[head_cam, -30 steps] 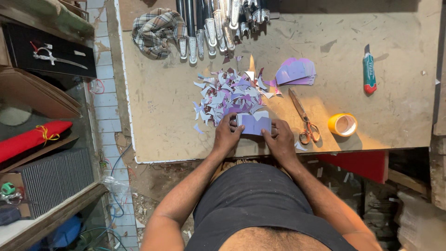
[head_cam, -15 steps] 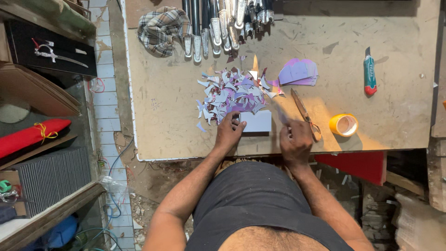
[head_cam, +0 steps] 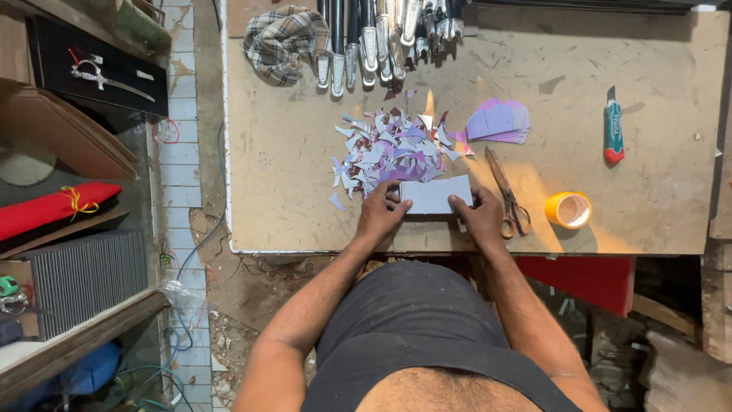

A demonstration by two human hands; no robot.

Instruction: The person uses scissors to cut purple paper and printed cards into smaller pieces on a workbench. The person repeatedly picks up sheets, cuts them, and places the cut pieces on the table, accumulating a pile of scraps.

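Note:
A pale grey-lilac rectangular card (head_cam: 436, 195) lies flat near the front edge of the wooden table (head_cam: 290, 175). My left hand (head_cam: 381, 214) presses its left end with the fingers on top. My right hand (head_cam: 479, 217) holds its right end the same way. Just behind the card sits a heap of small purple and white paper scraps (head_cam: 385, 149). Scissors (head_cam: 507, 191) with orange handles lie right beside my right hand.
A roll of yellow tape (head_cam: 568, 210) and a green utility knife (head_cam: 613, 130) lie to the right. Stacked purple cut pieces (head_cam: 497, 122) sit behind the scissors. A checked cloth (head_cam: 282, 42) and a row of metal-handled tools (head_cam: 381, 38) line the far edge. Shelves stand at left.
My right hand moved from near the scissors back onto the card's right end. The card now lies flat and squared between both hands.

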